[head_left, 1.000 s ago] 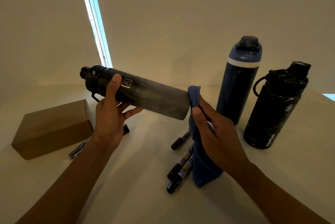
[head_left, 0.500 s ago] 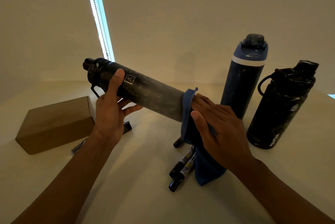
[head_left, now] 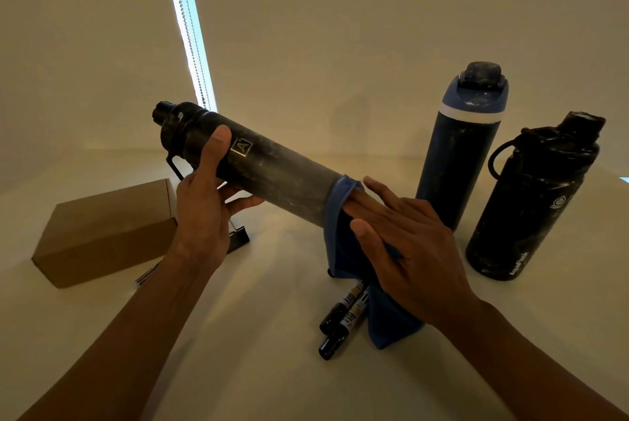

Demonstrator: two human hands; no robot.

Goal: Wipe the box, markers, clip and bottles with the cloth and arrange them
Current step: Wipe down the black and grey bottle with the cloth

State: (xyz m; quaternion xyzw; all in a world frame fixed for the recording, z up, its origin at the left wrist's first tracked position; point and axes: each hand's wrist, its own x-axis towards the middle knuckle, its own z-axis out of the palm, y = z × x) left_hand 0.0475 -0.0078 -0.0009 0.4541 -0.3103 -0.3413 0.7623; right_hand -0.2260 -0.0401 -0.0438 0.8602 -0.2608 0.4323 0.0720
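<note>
My left hand (head_left: 204,216) grips a dusty black bottle (head_left: 282,179) near its cap and holds it level above the table, cap to the left. My right hand (head_left: 408,250) lies with straight fingers on the blue cloth (head_left: 340,213), pressing it over the bottle's base end. The rest of the cloth hangs down below my palm. Two black markers (head_left: 343,315) lie on the table under the cloth, and a third is mostly hidden behind it. A brown cardboard box (head_left: 105,230) sits at the left, with a black binder clip (head_left: 238,236) beside it, partly behind my left wrist.
A tall blue bottle (head_left: 456,162) and a dusty black bottle with a loop handle (head_left: 524,209) stand upright at the right. Another marker (head_left: 146,277) peeks out by the box under my left forearm. A wall and a window blind rise behind the white table (head_left: 258,352).
My right hand went from pinching the cloth beside the bottle's base to lying flat over it, sliding the cloth onto the bottle's end. The bottle tilted cap-up slightly.
</note>
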